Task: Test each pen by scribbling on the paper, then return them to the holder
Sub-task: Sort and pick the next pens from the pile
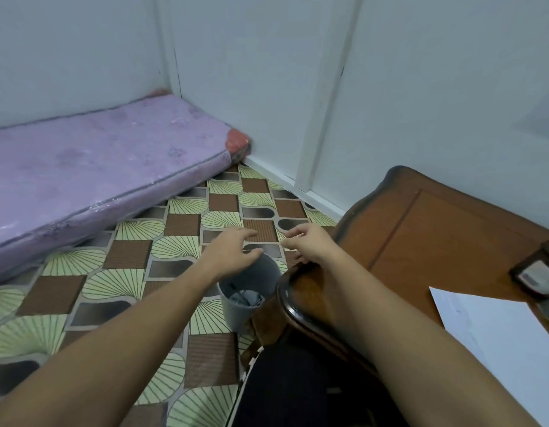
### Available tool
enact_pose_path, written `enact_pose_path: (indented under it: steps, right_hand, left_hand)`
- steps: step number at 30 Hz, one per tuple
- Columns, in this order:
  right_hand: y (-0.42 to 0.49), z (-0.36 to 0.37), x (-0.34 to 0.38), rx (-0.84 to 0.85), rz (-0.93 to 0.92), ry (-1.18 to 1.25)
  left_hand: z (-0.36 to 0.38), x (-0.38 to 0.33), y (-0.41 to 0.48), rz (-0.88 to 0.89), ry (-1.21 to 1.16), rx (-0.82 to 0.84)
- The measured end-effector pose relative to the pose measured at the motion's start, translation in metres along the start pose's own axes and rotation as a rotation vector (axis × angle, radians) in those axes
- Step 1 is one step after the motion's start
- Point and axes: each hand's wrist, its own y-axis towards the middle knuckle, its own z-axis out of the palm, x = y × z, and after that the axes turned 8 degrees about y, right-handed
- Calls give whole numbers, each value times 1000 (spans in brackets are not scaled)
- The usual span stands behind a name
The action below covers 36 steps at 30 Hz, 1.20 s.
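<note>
A grey cylindrical bin (251,297) stands on the floor beside the table's corner, with crumpled grey material inside. My left hand (233,251) hovers over its far rim, fingers relaxed and spread, holding nothing. My right hand (310,245) reaches out past the table's corner, fingers loosely extended, also holding nothing. A white sheet of paper (498,331) lies on the table at the right. No pens are in sight. A dark object (538,272) sits at the table's right edge; I cannot tell whether it is the holder.
The brown wooden table (421,229) fills the right side, its rounded corner near the bin. A purple mattress (91,171) lies on the patterned floor (128,272) at the left against pale walls. My dark-clothed lap (298,386) is at the bottom.
</note>
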Motion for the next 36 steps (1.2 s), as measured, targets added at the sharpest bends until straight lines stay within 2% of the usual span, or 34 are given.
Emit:
enact_pose_path:
  steps: [5,11,16,24,27,32,36]
  right_hand:
    - [-30,-34,-23,-52,-61,194]
    - [-78,-95,-53,-183,-93,181]
    - [-131,-161,-88,-309,-84,143]
    - [-206,-245,-169,-526,48,170]
    - [-223,-264,-196,-575,104,190]
    - [-230,-278,-231,-633,143,251]
    - [-227,-278,-248,-667,124,287]
  left_hand:
    - [7,-33,2,58,-19,-6]
    - [14,-102,5,205,26,-22]
    - [38,-175,3,341,53,69]
    - [95,-287,-1,535,98,281]
    - [115,-321,1,555,102,320]
    - [139,-376,15,497,254,206]
    - [162,-410,35,541,74,298]
